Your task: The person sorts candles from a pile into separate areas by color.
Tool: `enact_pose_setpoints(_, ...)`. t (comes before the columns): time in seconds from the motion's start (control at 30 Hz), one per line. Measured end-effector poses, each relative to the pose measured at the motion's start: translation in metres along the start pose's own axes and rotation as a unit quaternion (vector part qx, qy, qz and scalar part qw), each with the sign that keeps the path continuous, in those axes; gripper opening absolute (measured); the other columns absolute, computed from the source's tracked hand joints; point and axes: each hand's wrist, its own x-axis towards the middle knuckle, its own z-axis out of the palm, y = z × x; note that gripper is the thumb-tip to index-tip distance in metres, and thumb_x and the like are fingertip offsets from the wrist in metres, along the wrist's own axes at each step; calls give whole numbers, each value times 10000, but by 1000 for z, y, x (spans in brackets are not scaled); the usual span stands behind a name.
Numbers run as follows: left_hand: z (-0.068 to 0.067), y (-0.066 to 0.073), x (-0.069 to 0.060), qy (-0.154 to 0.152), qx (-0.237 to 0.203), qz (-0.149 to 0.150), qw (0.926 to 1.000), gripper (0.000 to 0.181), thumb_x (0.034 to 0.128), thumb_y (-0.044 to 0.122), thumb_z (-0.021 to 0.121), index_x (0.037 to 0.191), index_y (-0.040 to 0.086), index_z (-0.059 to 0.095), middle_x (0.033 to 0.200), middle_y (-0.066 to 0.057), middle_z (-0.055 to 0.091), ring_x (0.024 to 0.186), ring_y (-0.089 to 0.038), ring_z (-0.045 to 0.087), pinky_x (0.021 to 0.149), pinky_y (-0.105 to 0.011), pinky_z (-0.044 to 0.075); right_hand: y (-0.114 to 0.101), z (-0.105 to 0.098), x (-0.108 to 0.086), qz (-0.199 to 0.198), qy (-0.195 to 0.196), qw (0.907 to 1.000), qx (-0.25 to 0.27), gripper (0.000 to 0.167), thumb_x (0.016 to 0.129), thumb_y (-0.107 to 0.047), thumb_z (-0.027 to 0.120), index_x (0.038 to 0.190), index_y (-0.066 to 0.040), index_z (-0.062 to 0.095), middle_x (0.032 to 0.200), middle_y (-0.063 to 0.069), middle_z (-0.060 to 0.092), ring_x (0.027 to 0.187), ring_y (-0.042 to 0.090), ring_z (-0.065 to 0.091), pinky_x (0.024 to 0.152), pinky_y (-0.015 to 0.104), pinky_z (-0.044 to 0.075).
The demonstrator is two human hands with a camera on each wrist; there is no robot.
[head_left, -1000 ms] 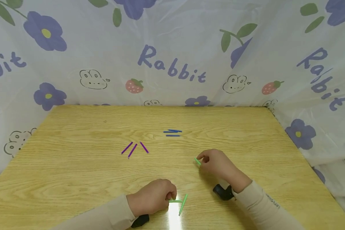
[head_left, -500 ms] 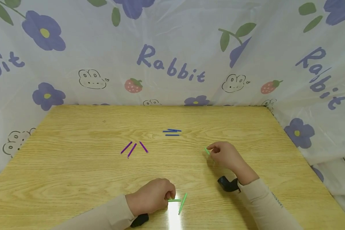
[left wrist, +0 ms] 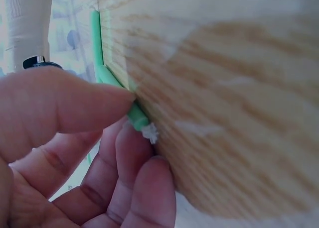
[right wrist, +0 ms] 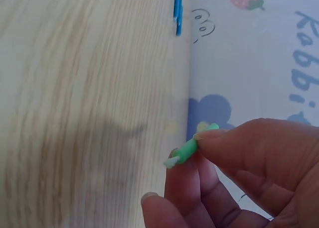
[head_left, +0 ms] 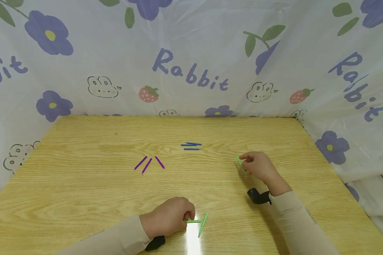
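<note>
My right hand (head_left: 258, 165) pinches a thin green candle (head_left: 239, 160) between thumb and fingers, above the right part of the table. Its white wick (right wrist: 172, 162) shows in the right wrist view. Near the front, my left hand (head_left: 172, 217) pinches the wick end of a second green candle (left wrist: 141, 116) at the tabletop. The far end of that candle lies close to a third green candle (head_left: 203, 225), which is slanted on the wood. Three purple candles (head_left: 146, 165) lie left of centre, and three blue candles (head_left: 191, 149) lie farther back.
The wooden table (head_left: 92, 191) ends at the back against a white curtain (head_left: 191, 42) printed with flowers and rabbits. Black wrist-camera mounts (head_left: 258, 196) hang under both wrists, and a bright reflection lies near the front of the wood.
My right hand has moved away to the right and toward the back, carrying its green candle. The left hand and the candles on the table have stayed in place.
</note>
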Motion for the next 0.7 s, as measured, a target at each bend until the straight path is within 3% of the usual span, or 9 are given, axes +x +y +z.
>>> enact_pose_setpoints(0.5,0,2,0,19,104,-32,9999,235,755,-146,641,830,72,686,732,97,537,661,-23,421,635,-196,439,11,-8,19,248,-5,9992,-328,353,935,-77,521,1260,44,586,1191,278,583,736,215,598,626,316,479)
enact_pose_setpoints(0.7,0,2,0,-5,75,-66,9999,231,761,-142,646,832,74,684,730,104,526,661,-27,417,635,-198,438,13,-10,27,250,18,9980,-589,337,927,-80,545,1235,44,604,1208,286,579,913,311,609,700,364,499)
